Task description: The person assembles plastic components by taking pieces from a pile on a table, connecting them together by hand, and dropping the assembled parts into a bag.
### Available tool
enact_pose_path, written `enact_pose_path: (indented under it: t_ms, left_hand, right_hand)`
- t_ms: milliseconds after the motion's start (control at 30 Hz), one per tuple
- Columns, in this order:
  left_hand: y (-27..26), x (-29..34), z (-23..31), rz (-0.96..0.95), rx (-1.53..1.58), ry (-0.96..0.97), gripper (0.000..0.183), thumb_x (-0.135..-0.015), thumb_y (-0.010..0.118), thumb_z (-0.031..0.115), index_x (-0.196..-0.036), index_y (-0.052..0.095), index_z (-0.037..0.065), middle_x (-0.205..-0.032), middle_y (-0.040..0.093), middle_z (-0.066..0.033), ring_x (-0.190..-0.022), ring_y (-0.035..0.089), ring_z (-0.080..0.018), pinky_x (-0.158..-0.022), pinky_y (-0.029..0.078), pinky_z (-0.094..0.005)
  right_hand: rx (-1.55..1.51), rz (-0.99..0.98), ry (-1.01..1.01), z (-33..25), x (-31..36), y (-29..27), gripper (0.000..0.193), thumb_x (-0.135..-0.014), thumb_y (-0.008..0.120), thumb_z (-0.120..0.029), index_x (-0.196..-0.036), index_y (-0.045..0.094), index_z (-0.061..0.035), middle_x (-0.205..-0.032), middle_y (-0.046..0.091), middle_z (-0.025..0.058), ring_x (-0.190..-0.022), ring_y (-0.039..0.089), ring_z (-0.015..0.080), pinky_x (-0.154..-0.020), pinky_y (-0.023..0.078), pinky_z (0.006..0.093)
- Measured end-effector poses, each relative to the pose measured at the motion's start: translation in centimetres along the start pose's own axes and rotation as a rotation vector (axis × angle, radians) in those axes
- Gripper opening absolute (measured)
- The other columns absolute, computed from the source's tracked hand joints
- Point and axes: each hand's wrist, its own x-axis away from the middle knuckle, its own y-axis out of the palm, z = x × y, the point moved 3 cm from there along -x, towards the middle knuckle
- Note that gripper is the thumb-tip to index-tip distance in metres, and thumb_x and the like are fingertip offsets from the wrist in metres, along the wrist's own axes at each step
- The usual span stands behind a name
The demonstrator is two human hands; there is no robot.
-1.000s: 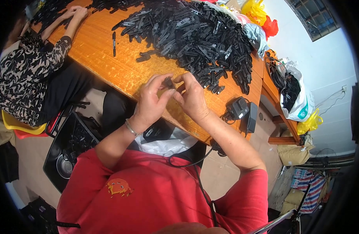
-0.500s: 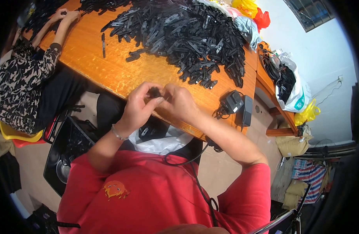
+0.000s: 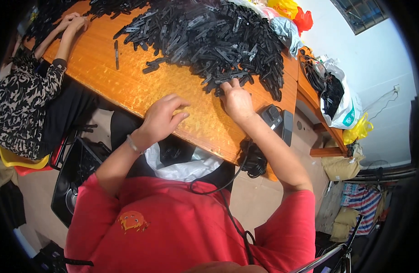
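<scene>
— At twelve o'clock on the bench (image 3: 127, 91), what have you got in front of you?

— Your big heap of black plastic strips (image 3: 209, 36) fills the far half of the orange top. Single pieces blur into one dark mass, so you can't count them or make out their exact shape.

— And your right hand (image 3: 236, 102)?

— It lies at the near edge of that heap, about one o'clock from you, palm down. Its fingers (image 3: 230, 85) reach into the strips and touch them, but the tips are buried among the pieces, so you cannot tell whether they have closed on one.

— Your left hand (image 3: 161, 119)?

— At eleven o'clock, resting on bare wood with the fingers loosely spread and a little curled, gripping nothing. It is near the right hand but apart from it, and short of the heap.

— What else is hard to read?

— A black device with a coiled cable (image 3: 268, 123) sits at the bench edge at two o'clock, partly hidden behind your right forearm. Below the edge, a white bag (image 3: 182, 168) on your lap is mostly covered by the bench and your arms. At ten o'clock another person in a patterned sleeve (image 3: 27, 100) has both hands at the far strips; their body is cut off at the rim. A few loose strips (image 3: 116, 49) lie alone between them and the heap.
</scene>
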Motion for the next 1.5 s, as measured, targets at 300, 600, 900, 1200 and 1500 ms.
enact_pose_path:
  t_ms: [300,600,900,1200,1500]
  left_hand:
    - [4.2,-5.7,-0.7,0.114,-0.234,0.072,0.021,-0.088,0.077,0.008,-0.108,0.07,0.004,-0.102,0.066,-0.0147,-0.101,0.066,-0.0373,-0.086,0.054,-0.0452]
    - [6.3,-7.4,-1.1,0.084,-0.292,-0.003,0.019,-0.086,0.078,0.011,-0.103,0.071,0.004,-0.098,0.066,-0.0133,-0.095,0.067,-0.035,-0.081,0.054,-0.0464]
    - [-0.2,-4.7,-1.9,-0.097,-0.369,-0.251,0.012,-0.085,0.071,0.01,-0.094,0.073,0.003,-0.093,0.07,-0.0136,-0.089,0.071,-0.0338,-0.08,0.056,-0.0442]
    - [1.7,-4.5,-1.3,0.057,-0.465,-0.001,0.022,-0.081,0.081,0.009,-0.101,0.074,0.002,-0.101,0.066,-0.0144,-0.106,0.063,-0.0363,-0.089,0.053,-0.0443]
    - [1.7,-4.7,-1.6,0.078,-0.525,0.037,0.016,-0.077,0.08,0.003,-0.09,0.07,0.001,-0.093,0.068,-0.0158,-0.099,0.061,-0.0389,-0.086,0.053,-0.0471]
  right_hand:
    - [-0.343,0.103,-0.159,-0.9,0.4,-1.3,0.027,-0.087,0.077,-0.013,-0.112,0.07,-0.006,-0.105,0.066,0.0169,-0.092,0.07,0.0411,-0.079,0.057,0.0497]
    - [-0.18,0.062,-0.065,-0.8,0.6,-0.7,0.025,-0.087,0.077,-0.015,-0.109,0.068,-0.0059,-0.107,0.063,0.0189,-0.088,0.07,0.042,-0.077,0.058,0.052]
    - [-0.205,-0.014,-0.141,-3.0,1.5,-1.2,0.028,-0.085,0.079,-0.02,-0.106,0.067,-0.0052,-0.105,0.063,0.0191,-0.086,0.07,0.0413,-0.074,0.059,0.0517]
    - [-0.006,-0.094,-0.119,-4.4,-0.1,-0.2,0.026,-0.09,0.072,-0.029,-0.101,0.073,-0.0056,-0.1,0.07,0.0159,-0.086,0.073,0.0374,-0.075,0.059,0.0495]
    - [0.092,-0.117,-0.116,-6.6,-2.0,0.2,0.036,-0.09,0.071,-0.035,-0.094,0.072,0.0009,-0.097,0.072,0.0224,-0.08,0.075,0.0378,-0.073,0.062,0.0468]
